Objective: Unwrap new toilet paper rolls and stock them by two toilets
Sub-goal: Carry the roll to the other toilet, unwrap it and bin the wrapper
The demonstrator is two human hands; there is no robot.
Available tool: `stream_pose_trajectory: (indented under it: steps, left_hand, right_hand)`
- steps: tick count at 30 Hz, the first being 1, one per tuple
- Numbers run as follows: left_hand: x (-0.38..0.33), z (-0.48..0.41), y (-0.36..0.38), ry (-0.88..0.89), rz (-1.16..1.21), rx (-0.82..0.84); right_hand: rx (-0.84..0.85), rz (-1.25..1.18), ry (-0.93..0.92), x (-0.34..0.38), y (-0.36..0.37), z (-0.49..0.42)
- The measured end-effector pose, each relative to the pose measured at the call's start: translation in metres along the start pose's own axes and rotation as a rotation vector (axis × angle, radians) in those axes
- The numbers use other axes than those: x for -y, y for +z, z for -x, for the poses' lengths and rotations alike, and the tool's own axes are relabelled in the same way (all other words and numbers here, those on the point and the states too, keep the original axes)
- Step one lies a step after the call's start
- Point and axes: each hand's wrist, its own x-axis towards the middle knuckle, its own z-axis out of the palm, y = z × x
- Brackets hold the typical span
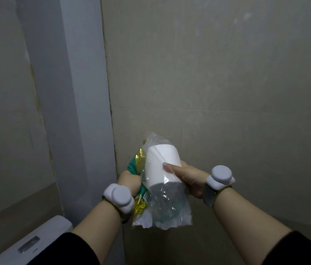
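A white toilet paper roll (pixel 160 165) stands nearly upright in front of me, its top half bare, its lower half still inside a clear plastic wrapper (pixel 170 209) with green and gold print. My right hand (pixel 187 178) grips the roll from the right, thumb laid across its front. My left hand (pixel 129 181) clutches the bunched green and gold part of the wrapper at the roll's left side. Both wrists carry grey tracker pucks.
A white toilet cistern (pixel 34 243) with a flush button sits at the bottom left. A grey wall corner post (pixel 78 92) rises behind the hands, with beige tiled walls on both sides.
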Motion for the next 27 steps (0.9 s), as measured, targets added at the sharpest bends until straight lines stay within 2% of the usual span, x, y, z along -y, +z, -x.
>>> stream_pose_trajectory:
  steps: [5, 7, 10, 12, 15, 17, 21, 27]
  left_hand:
    - [-0.009, 0.007, 0.008, 0.059, 0.085, -0.142]
    - [-0.012, 0.009, 0.005, 0.014, 0.202, -0.118]
    - [-0.016, 0.018, 0.009, -0.133, 0.577, 0.273]
    - [-0.016, 0.022, 0.018, -0.114, 0.580, 0.399]
    - [-0.013, 0.020, 0.034, -0.005, 0.504, 0.349]
    - [-0.008, 0.016, 0.040, -0.010, 0.576, 0.363]
    - [0.001, 0.015, 0.055, -0.079, 0.657, 0.333]
    - [0.007, 0.025, 0.086, -0.046, 0.366, 0.148]
  right_hand:
    - [-0.041, 0.045, -0.111, 0.004, 0.003, -0.005]
    - [-0.015, -0.016, -0.122, 0.003, -0.001, -0.006]
    - [0.016, -0.085, -0.131, -0.002, -0.015, -0.005]
    - [0.028, -0.112, -0.122, -0.008, -0.020, -0.004]
    - [0.042, -0.203, -0.140, -0.018, -0.028, -0.005]
    - [0.049, -0.259, -0.118, -0.024, -0.038, -0.005]
    - [0.108, -0.467, 0.040, -0.035, -0.072, 0.000]
    - [0.231, -0.604, 0.123, -0.058, -0.102, 0.003]
